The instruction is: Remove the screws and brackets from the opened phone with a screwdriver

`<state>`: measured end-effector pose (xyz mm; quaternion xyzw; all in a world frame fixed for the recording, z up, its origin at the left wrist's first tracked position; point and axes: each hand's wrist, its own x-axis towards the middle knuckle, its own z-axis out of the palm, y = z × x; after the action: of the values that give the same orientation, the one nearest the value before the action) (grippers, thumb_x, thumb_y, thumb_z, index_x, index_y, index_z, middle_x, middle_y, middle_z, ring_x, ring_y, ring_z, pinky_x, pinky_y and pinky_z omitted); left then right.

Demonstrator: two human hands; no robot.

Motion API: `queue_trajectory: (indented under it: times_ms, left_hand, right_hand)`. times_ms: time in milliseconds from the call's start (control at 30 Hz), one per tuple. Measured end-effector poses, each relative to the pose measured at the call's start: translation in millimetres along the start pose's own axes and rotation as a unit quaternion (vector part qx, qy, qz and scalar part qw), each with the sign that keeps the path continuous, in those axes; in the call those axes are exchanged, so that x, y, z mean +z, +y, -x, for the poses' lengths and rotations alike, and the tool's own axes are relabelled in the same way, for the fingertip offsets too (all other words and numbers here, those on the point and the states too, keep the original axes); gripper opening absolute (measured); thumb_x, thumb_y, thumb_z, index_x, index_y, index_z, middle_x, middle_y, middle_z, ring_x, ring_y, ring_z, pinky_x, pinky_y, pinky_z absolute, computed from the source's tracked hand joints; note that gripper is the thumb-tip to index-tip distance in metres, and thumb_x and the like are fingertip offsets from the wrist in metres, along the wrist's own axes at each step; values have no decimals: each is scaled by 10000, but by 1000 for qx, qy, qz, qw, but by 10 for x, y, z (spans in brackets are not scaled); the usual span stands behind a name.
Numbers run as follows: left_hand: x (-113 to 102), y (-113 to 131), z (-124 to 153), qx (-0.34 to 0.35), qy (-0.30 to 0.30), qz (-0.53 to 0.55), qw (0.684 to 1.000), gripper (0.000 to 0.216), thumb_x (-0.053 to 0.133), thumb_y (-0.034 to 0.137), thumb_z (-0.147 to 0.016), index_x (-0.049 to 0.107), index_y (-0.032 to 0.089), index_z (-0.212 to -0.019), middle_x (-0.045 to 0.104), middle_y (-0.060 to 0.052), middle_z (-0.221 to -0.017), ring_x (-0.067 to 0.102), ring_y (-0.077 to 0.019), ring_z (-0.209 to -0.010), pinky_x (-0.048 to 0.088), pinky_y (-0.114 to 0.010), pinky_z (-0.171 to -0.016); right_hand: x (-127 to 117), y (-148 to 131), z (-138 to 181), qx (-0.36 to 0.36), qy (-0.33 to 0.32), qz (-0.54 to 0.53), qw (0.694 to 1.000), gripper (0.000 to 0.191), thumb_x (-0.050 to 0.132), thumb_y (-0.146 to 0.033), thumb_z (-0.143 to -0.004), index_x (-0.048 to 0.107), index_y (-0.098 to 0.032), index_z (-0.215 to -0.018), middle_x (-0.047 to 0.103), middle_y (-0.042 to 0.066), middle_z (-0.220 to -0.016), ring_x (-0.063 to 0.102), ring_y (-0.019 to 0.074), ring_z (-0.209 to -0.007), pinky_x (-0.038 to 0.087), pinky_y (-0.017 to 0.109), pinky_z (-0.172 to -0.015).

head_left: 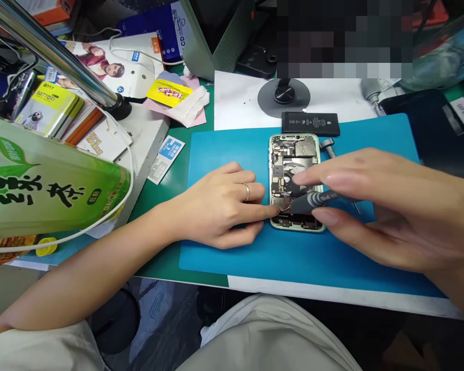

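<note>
An opened smartphone (277,170) with a pale green frame lies on a blue mat (224,149), its circuit board and inner parts exposed. The outstretched index finger of my left hand (228,208) touches the phone's lower left part; the other fingers are loosely curled, gripping nothing, and one wears a ring. My right hand (386,206) pinches a dark grey screwdriver (303,203) with a ringed neck between thumb and finger. Its front end points at the phone's lower inside, close to my left fingertip; I cannot make out its tip clearly.
A black phone battery (310,123) lies just beyond the phone. Beside it is a small metal tool (328,148), partly behind my right hand. A round stand base (284,98) stands behind. Boxes (48,111), a green tea package (54,180) and a white cable (132,175) crowd the left.
</note>
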<state>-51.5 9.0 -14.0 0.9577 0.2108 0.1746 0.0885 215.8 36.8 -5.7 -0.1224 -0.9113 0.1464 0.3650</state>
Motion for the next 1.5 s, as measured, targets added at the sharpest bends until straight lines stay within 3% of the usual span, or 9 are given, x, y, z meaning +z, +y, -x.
queue_trajectory:
  times_ms: [233,300,433,733,967,1167,1300,1367,1500]
  left_hand:
    - [-7,25,-5,-11,-5,-3,1000,294,529,260,-1023,746,185,-1207,736,-51,-908,535,-209,-763,350,-405,-706]
    - [-8,35,-4,-12,-5,-1,1000,296,541,255,-1020,740,183,-1228,716,-42,-877,526,-207,-754,344,-404,-701]
    - [-7,54,-8,-9,-4,5,1000,290,556,239,-1009,740,171,-1223,678,-35,-843,519,-205,-759,345,-404,-708]
    - [8,64,-7,-17,5,9,1000,270,551,244,-1018,722,194,-1221,728,-50,-916,567,-205,-783,353,-392,-721]
    - [20,74,-6,-21,7,9,1000,269,542,244,-1038,712,197,-1240,734,-60,-946,625,-217,-850,367,-395,-744]
    - [33,106,-17,-36,-1,13,999,271,521,221,-1040,692,211,-1250,667,-43,-836,540,-214,-764,327,-380,-713]
    - [39,125,-28,-37,-9,23,999,277,524,212,-1034,660,222,-1275,691,-52,-913,550,-221,-806,336,-382,-735]
    - [38,131,-38,-38,-16,22,999,225,512,217,-1035,673,221,-1193,683,-47,-897,542,-219,-795,333,-382,-729]
    - [41,130,-50,-36,-4,11,999,219,503,229,-1036,690,221,-1149,646,-29,-824,513,-205,-744,341,-381,-716]
  right_hand:
    - [-22,-42,-32,2,-3,2,1000,554,693,-85,-887,560,-202,-1412,724,34,-1080,701,133,-976,592,295,-862]
    - [-23,-39,-32,-2,4,-2,1000,519,697,-89,-889,568,-179,-1383,724,51,-1110,705,136,-1022,591,291,-896]
    - [-10,-24,0,6,1,-28,1000,513,684,-59,-894,550,-145,-1382,716,87,-1248,687,144,-1213,585,287,-1046]
    - [-18,-38,5,6,11,-22,1000,437,652,-120,-949,552,-169,-1371,707,54,-1075,666,115,-1010,583,265,-900]
    - [-37,-76,-9,12,15,-30,999,445,620,-66,-938,556,-155,-1369,652,107,-1329,625,129,-1273,547,270,-1095]
    - [-13,-84,12,10,20,-19,1000,410,642,-146,-962,548,-196,-1358,699,41,-1033,639,112,-977,550,281,-907]
    - [-41,-110,9,15,18,-6,1000,433,642,-141,-953,550,-186,-1373,690,79,-1145,639,122,-1067,546,286,-936]
    - [-43,-115,4,6,16,-12,1000,438,615,-124,-963,533,-171,-1390,700,82,-1168,639,119,-1111,546,285,-979]
    - [-31,-96,18,3,16,-19,1000,433,611,-145,-982,527,-196,-1405,700,48,-1062,625,99,-986,542,259,-895]
